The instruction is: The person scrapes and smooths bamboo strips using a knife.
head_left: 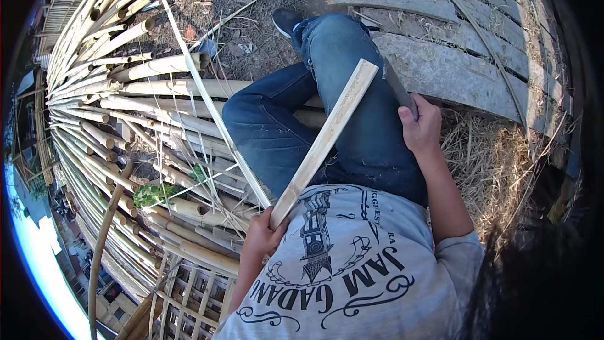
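My left hand [263, 234] is closed around the lower end of a flat, pale bamboo strip [330, 132]. The strip slants up across my lap, its far end above my thigh. A second, thinner bamboo sliver [207, 97] runs from the upper left down to my left hand; whether my fingers grip it too, I cannot tell. My right hand [423, 123] is wrapped round a knife [396, 85] with a broad grey blade, its handle hidden in my fingers. The blade stands beside my thigh, close to the far end of the strip.
Many bamboo poles [182, 85] lie stacked on the left. Weathered planks [440, 69] are at the upper right, with a heap of bamboo shavings [497, 170] below them. A woven bamboo lattice [195, 289] is at the lower left, and litter-strewn soil [242, 31] lies ahead.
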`<state>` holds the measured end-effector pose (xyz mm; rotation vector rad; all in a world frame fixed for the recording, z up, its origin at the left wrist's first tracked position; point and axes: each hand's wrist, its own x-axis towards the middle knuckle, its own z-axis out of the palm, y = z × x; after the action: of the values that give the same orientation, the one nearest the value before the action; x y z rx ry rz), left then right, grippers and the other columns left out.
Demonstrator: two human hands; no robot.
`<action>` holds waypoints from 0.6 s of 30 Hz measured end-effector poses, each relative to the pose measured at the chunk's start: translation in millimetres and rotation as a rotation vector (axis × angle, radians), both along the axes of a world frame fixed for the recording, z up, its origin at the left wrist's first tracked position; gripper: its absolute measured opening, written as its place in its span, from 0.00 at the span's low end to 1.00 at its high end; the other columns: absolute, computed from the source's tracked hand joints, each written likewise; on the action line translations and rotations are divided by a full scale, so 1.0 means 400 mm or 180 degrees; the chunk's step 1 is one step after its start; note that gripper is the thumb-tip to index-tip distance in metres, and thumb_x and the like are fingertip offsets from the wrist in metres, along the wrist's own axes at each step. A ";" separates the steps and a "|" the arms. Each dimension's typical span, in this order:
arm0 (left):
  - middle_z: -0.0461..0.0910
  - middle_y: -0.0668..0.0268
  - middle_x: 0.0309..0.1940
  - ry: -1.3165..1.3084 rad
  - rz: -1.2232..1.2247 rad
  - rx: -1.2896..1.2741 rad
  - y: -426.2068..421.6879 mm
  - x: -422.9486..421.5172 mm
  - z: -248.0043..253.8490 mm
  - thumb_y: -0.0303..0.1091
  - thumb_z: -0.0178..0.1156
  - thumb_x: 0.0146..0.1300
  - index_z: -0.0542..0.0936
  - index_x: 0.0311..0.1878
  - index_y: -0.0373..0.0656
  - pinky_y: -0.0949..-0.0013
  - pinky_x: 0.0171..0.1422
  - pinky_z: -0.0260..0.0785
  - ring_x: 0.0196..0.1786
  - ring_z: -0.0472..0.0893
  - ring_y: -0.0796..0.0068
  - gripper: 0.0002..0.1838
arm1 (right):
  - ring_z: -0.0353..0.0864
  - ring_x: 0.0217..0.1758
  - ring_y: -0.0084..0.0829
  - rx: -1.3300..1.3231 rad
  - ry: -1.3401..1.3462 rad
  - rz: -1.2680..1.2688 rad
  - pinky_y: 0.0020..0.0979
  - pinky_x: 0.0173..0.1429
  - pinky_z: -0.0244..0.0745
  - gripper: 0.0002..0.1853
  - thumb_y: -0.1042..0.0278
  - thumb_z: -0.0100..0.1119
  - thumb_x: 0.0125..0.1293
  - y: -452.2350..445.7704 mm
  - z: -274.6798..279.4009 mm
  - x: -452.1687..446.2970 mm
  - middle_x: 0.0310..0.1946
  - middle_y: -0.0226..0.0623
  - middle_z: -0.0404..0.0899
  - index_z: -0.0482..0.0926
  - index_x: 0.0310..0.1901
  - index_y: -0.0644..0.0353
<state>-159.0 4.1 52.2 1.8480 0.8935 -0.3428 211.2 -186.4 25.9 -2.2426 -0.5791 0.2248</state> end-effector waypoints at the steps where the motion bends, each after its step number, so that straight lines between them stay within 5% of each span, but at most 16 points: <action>1: 0.74 0.56 0.14 0.0140 -0.0307 0.0341 0.022 0.052 0.029 0.43 0.73 0.49 0.78 0.47 0.34 0.66 0.24 0.66 0.17 0.77 0.66 0.27 | 0.71 0.18 0.48 0.0178 0.0128 0.0010 0.40 0.25 0.63 0.35 0.29 0.57 0.58 -0.012 -0.002 0.003 0.12 0.41 0.65 0.71 0.22 0.62; 3: 0.75 0.57 0.14 -0.0184 -0.0432 0.0334 0.037 0.119 0.041 0.43 0.73 0.53 0.79 0.42 0.34 0.67 0.24 0.67 0.17 0.77 0.67 0.23 | 0.66 0.15 0.43 0.0341 0.0064 -0.0033 0.38 0.23 0.59 0.37 0.27 0.55 0.57 -0.030 -0.007 0.004 0.11 0.38 0.60 0.69 0.21 0.62; 6: 0.74 0.66 0.14 -0.0282 0.0075 -0.0417 0.026 0.213 0.045 0.35 0.59 0.69 0.74 0.34 0.35 0.69 0.23 0.64 0.17 0.74 0.76 0.12 | 0.64 0.15 0.37 0.0690 0.0214 0.0018 0.36 0.22 0.58 0.38 0.25 0.55 0.57 -0.038 0.008 0.003 0.11 0.35 0.59 0.68 0.21 0.61; 9: 0.72 0.73 0.18 -0.0118 0.0189 -0.0935 0.009 0.311 0.078 0.36 0.55 0.72 0.76 0.36 0.38 0.75 0.23 0.62 0.19 0.69 0.85 0.11 | 0.63 0.14 0.38 0.0701 0.0303 0.0207 0.36 0.22 0.58 0.38 0.25 0.56 0.56 -0.039 0.021 0.006 0.11 0.35 0.58 0.69 0.21 0.61; 15: 0.68 0.66 0.18 -0.0477 -0.0549 -0.0323 0.005 0.361 0.072 0.35 0.50 0.72 0.73 0.35 0.36 0.66 0.28 0.58 0.21 0.66 0.75 0.12 | 0.80 0.21 0.48 -0.0063 -0.0147 0.0668 0.41 0.26 0.73 0.34 0.28 0.64 0.49 -0.013 0.047 0.004 0.14 0.43 0.73 0.75 0.21 0.59; 17: 0.74 0.52 0.18 0.0070 -0.0729 0.0263 -0.001 0.382 0.099 0.32 0.54 0.67 0.71 0.35 0.37 0.56 0.26 0.65 0.21 0.75 0.51 0.08 | 0.79 0.20 0.47 -0.0079 -0.0306 0.0856 0.41 0.26 0.73 0.35 0.27 0.64 0.48 -0.011 0.041 0.010 0.13 0.43 0.73 0.75 0.21 0.59; 18: 0.74 0.52 0.18 0.0092 -0.0734 0.0248 -0.009 0.384 0.102 0.32 0.54 0.67 0.71 0.35 0.37 0.56 0.26 0.65 0.21 0.75 0.51 0.08 | 0.79 0.20 0.47 -0.0088 -0.0282 0.0853 0.41 0.26 0.73 0.35 0.27 0.64 0.48 -0.010 0.039 0.014 0.13 0.43 0.73 0.75 0.21 0.59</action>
<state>-5.4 0.3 93.1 2.0283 0.7225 -0.4840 216.8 -190.4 41.7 -2.2059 -0.9305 0.2704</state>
